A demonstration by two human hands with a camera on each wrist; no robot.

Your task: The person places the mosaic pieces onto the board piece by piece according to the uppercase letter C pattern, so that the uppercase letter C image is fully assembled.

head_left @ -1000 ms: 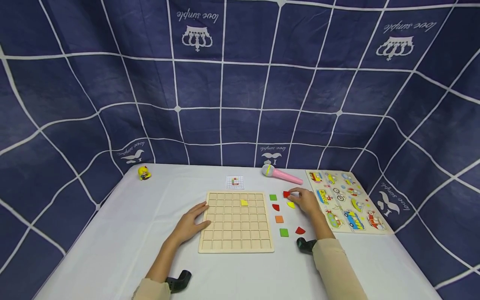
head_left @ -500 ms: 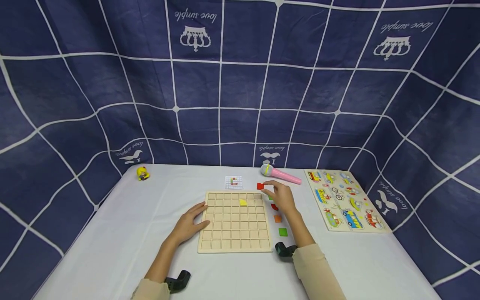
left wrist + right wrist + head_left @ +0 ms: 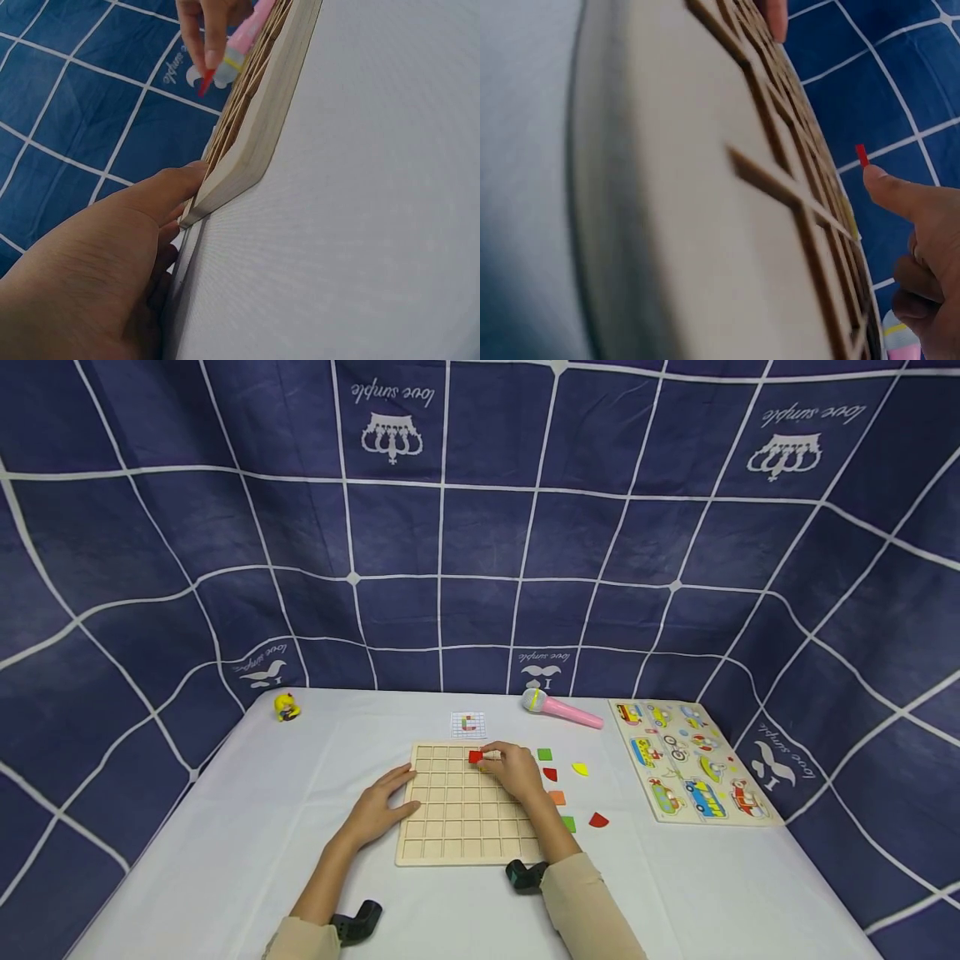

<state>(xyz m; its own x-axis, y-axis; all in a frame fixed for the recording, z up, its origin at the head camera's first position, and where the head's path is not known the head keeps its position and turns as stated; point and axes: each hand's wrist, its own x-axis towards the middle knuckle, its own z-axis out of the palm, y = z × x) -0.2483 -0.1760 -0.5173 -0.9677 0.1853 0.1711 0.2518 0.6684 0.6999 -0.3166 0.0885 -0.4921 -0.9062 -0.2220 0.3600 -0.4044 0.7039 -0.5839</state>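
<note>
A red square tile (image 3: 476, 757) is pinched between the thumb and fingers of my right hand (image 3: 517, 774), over the upper part of the wooden grid board (image 3: 450, 852). In the right wrist view the tile (image 3: 862, 155) is seen edge-on, raised above the board. My left hand (image 3: 378, 806) rests at the board's left edge with fairly straight fingers; in the left wrist view its thumb (image 3: 176, 184) lies on the corner of the rim. A yellow piece (image 3: 851, 217) shows in a board cell in the right wrist view; in the head view my right hand mostly hides it.
Right of the board lie green (image 3: 544, 754), red (image 3: 550, 774), orange (image 3: 557, 797) and yellow (image 3: 581, 769) pieces, among others. A pattern card (image 3: 468, 725) and pink toy microphone (image 3: 570, 712) sit behind. A picture puzzle board (image 3: 690, 764) is at far right, a yellow figurine (image 3: 287, 707) at back left.
My right hand has picked up the red square tile from beside the board and carried it left over the board's upper rows. The left hand stays at the board's edge.
</note>
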